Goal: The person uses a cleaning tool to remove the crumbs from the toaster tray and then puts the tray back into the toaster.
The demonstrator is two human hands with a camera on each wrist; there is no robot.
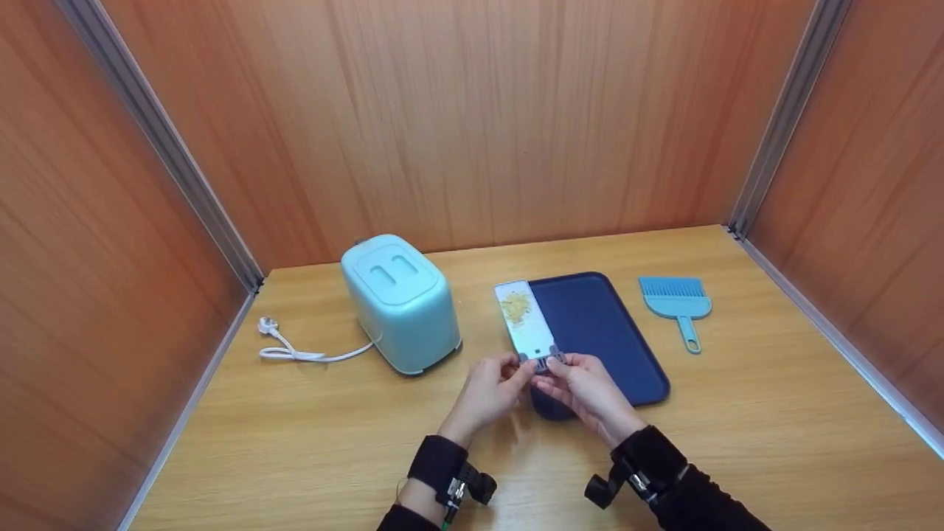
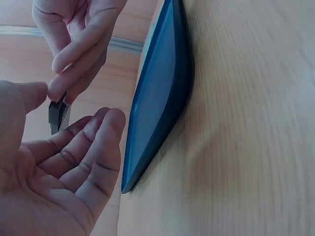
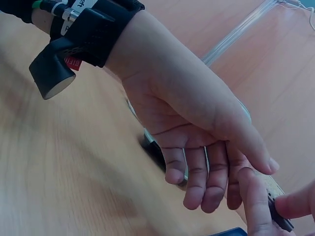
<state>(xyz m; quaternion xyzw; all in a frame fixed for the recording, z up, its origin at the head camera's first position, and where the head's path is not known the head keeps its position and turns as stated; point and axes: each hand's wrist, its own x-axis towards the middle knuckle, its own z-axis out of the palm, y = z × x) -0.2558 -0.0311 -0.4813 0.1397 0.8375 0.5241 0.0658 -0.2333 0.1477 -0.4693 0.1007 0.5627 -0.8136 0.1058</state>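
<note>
A narrow pale crumb tray (image 1: 534, 338) with a dark slotted end carries yellow crumbs (image 1: 516, 304). My left hand (image 1: 488, 389) holds the left corner of that dark end between thumb and fingers. Thumb and index finger of my right hand (image 1: 592, 389) pinch its right side. In the left wrist view, the dark end (image 2: 58, 115) shows edge-on between the hands, with the left fingers spread under it. The crumb tray overlaps the left side of a navy serving tray (image 1: 590, 317) in the head view.
A mint-green toaster (image 1: 402, 310) stands to the left, its white cord and plug (image 1: 295, 354) lying beside it. On the right lies a blue hand brush (image 1: 677, 299), handle toward me. Wood-look panels (image 1: 472, 125) enclose the table at the back and both sides.
</note>
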